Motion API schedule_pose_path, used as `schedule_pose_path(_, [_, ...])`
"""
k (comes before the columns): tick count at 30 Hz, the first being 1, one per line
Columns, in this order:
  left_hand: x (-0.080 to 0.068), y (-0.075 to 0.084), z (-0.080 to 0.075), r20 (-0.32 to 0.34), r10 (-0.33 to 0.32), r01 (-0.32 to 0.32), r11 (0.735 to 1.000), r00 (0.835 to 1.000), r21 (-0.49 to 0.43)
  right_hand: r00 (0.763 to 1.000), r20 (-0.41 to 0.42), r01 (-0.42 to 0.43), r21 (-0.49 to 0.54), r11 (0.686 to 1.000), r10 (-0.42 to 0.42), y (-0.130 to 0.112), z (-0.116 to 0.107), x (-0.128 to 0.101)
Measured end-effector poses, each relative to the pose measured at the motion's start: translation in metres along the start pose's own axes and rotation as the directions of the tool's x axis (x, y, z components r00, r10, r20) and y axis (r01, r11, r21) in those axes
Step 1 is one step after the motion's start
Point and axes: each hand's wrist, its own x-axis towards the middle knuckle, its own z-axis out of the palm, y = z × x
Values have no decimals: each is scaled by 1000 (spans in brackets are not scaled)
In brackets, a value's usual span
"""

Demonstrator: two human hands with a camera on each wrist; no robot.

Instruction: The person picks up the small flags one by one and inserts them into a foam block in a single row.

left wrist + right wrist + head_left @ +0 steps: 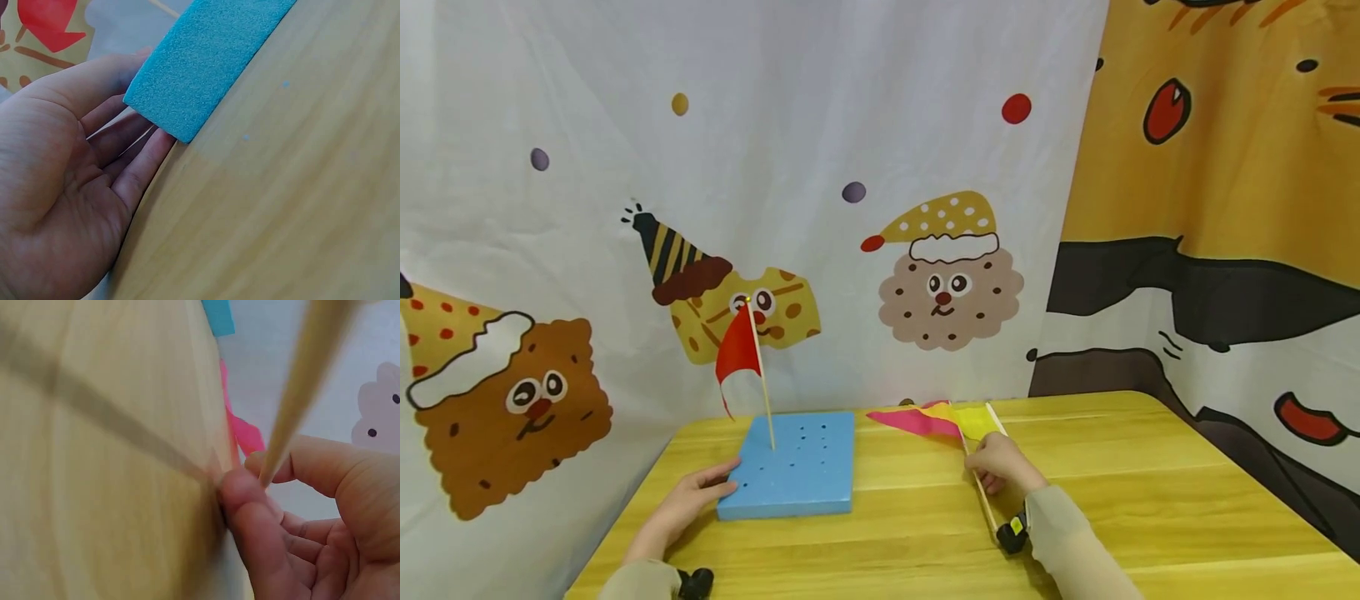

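A blue foam block point(797, 467) with several holes lies on the yellow wooden table point(1150, 483). A red flag point(737, 348) on a thin stick stands upright in the block's far left part. My left hand point(703, 490) is open, its straight fingers point(140, 162) touching the block's point(206, 62) near left corner. My right hand point(1000, 462) pinches a wooden flag stick point(300, 394) between thumb and fingers. The yellow flag point(976, 419) and pink flag point(913, 421) lie on the table just beyond that hand. The pink flag point(247, 434) also shows in the right wrist view.
A cartoon-printed curtain point(850, 208) hangs right behind the table's far edge. The table's left edge runs close beside my left hand. Bare wood spreads to the right of my right hand and in front of the block.
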Motion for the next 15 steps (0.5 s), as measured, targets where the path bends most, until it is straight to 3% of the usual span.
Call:
schedule_pose_path(6, [1, 1, -1, -1, -3, 3, 1000, 1000, 6, 997, 63, -58, 130, 990, 51, 5, -1, 8])
schedule_pose_path(15, [0, 2, 0, 3, -1, 1, 1000, 1000, 7, 983, 177, -101, 328, 939, 44, 12, -1, 13])
